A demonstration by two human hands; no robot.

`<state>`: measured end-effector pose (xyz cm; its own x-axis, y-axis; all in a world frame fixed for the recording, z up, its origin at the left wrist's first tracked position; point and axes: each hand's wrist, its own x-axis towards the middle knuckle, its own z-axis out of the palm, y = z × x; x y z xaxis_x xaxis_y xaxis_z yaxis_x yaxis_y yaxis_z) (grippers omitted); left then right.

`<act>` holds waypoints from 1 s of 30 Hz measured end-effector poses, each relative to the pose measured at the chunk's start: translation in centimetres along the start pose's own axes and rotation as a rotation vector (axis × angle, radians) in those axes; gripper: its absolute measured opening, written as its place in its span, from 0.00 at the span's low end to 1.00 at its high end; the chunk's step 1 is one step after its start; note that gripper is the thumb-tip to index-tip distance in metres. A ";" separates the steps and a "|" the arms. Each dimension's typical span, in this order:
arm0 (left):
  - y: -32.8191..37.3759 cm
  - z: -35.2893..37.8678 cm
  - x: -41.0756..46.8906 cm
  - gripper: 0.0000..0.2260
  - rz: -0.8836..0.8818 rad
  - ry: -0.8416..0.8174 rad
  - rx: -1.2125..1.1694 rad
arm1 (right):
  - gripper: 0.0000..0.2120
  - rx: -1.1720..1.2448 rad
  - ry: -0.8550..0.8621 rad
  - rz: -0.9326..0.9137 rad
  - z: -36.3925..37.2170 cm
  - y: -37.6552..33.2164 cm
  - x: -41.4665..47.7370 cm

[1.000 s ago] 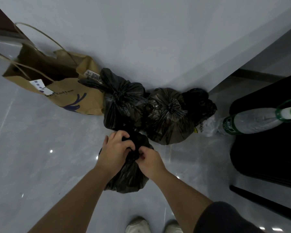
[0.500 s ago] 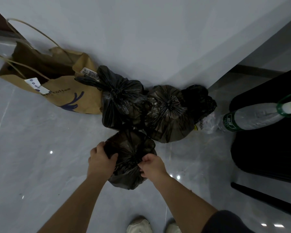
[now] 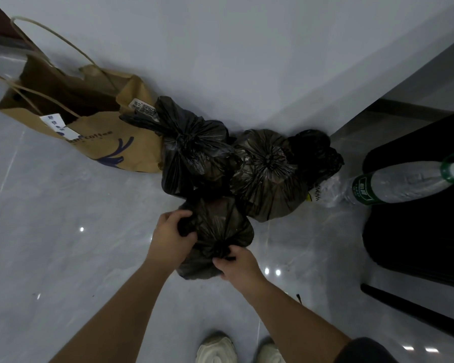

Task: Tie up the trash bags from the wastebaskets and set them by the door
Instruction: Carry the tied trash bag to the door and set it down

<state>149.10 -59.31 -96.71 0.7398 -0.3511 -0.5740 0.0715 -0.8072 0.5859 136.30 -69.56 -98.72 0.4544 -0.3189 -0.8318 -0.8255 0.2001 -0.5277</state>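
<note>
Two bare hands grip a small black trash bag (image 3: 220, 231) resting on a pale glossy floor (image 3: 63, 244). The left hand (image 3: 172, 235) clutches a fold of plastic at the bag's left side, fingers curled around it. The right hand (image 3: 237, 264) pinches the gathered neck of the bag, where the plastic bunches into a knot near the person's body. The hands are apart, with the bag's top between them.

Just beyond the hands, touching the held bag, sit two more tied black bags: one (image 3: 192, 150) ahead and slightly left, one (image 3: 268, 174) ahead and right. A darker black bag (image 3: 317, 150) sits behind that, against a white wall (image 3: 220, 61). Further left of the hands stands an open brown paper bag (image 3: 97, 137) with cord handles. Far right, a clear plastic bottle (image 3: 404, 182) with a green label lies against something black. Below the hands, the toes of two light shoes (image 3: 216, 348) show.
</note>
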 end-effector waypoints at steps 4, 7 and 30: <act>-1.3 -0.3 1.0 0.27 -0.012 0.111 -0.093 | 0.01 0.010 -0.049 0.079 -0.2 0.0 0.3; -2.0 0.1 0.5 0.38 -0.306 0.194 -0.174 | 0.05 0.049 -0.047 0.163 -1.5 0.0 0.6; 1.5 2.9 -0.8 0.16 -0.708 -0.088 -0.767 | 0.09 0.149 -0.043 0.233 -4.5 -2.7 0.8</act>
<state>146.69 -61.63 -97.07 0.3142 0.0261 -0.9490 0.8971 -0.3352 0.2878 137.36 -74.53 -97.15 0.2744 -0.2097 -0.9385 -0.8525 0.3984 -0.3383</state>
